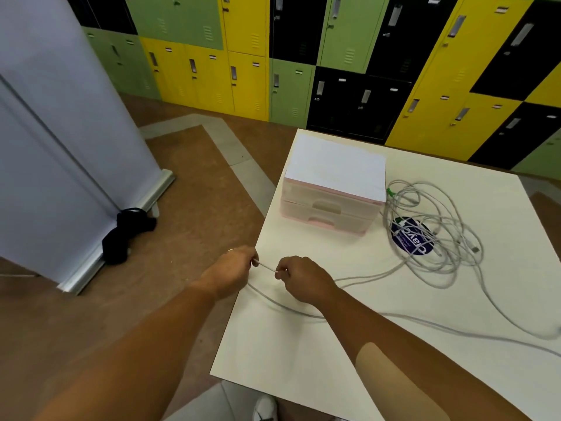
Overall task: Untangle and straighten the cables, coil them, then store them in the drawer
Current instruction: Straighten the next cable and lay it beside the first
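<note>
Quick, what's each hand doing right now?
Left hand: pinching the thin pale grey cable.
Right hand: pinching the same cable.

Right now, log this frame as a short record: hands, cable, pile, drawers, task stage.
left hand: pinches the grey cable
right hand: pinches the same cable, a short stretch taut between the hands
cable pile: tangled, on the table, right of the drawer unit
drawers: both closed
stage: straightening; nothing coiled or stored
</note>
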Available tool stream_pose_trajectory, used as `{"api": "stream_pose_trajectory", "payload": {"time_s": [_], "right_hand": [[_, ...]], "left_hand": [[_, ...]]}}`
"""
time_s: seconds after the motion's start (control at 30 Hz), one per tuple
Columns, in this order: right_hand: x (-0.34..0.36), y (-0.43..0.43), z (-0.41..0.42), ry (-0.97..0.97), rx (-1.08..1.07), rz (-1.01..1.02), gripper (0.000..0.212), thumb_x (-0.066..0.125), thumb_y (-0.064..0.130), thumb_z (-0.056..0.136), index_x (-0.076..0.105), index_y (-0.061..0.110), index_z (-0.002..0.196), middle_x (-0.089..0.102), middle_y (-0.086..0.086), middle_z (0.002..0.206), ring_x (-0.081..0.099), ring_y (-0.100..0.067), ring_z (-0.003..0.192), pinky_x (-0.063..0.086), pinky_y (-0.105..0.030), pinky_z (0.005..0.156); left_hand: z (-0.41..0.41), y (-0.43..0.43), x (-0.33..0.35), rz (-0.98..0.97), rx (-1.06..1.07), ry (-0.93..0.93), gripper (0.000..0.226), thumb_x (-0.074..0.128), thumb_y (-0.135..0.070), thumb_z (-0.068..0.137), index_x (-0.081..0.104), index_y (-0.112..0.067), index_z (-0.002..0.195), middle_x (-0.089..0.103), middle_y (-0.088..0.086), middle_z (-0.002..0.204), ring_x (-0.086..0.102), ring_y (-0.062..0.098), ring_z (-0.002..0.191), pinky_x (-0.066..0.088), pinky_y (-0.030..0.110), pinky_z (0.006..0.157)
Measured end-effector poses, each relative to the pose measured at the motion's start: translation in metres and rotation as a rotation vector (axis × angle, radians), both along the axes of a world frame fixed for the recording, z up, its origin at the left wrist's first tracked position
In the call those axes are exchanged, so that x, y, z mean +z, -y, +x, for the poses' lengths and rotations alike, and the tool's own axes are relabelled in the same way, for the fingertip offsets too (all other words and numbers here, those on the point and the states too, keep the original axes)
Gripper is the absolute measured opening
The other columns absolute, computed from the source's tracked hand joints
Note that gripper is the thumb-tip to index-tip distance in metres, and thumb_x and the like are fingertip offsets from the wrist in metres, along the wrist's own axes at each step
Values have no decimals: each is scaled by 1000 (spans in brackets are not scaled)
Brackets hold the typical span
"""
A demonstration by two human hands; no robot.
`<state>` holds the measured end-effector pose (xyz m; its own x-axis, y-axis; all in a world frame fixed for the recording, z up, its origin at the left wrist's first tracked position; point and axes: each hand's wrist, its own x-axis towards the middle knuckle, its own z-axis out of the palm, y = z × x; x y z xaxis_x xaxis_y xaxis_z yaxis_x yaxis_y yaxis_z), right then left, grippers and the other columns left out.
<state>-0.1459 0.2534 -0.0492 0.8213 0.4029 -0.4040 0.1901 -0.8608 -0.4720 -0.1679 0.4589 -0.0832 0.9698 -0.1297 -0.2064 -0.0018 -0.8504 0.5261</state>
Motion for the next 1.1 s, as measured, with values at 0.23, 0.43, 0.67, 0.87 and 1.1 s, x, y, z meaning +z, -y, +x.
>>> {"api": "stream_pose_trajectory", "payload": {"time_s": [0.23,0.43,0.67,0.87,1.1], "right_hand": [[-5,-1,4,66,-56,-54,38,56,52,93,55,19,75,64,-1,78,60,-23,74,41,-31,62],[-14,2,1,-32,46,-40,35,56,43,95,60,18,71,65,2,72,61,-21,74,46,-31,66],[-12,7,3,-127,105,-29,12,53,22,95,62,25,87,69,5,99,62,-17,92,50,-31,78],[-10,13,-2,-28,90,-60,41,60,48,93,44,22,66,50,6,64,46,-13,60,32,-28,53],[-13,17,-12,-83,43,59,20,55,34,97,59,17,87,63,3,82,58,-18,76,44,-32,68]], "left_hand": [[-3,-14,1,107,-65,112,34,42,-41,102,52,-20,76,56,-9,80,46,13,75,30,30,67],[9,-30,-6,136,-14,75,20,55,-34,97,66,-19,88,62,-8,92,51,16,89,37,31,74],[11,-38,-10,185,4,-75,10,61,-18,93,69,-17,87,70,1,86,62,23,82,49,35,73],[4,-41,-20,220,118,-171,13,63,-12,90,74,-19,89,71,5,87,64,23,84,45,28,69],[6,-31,-21,312,180,-78,10,62,-16,91,70,-20,88,69,6,93,64,28,87,44,31,68]]}}
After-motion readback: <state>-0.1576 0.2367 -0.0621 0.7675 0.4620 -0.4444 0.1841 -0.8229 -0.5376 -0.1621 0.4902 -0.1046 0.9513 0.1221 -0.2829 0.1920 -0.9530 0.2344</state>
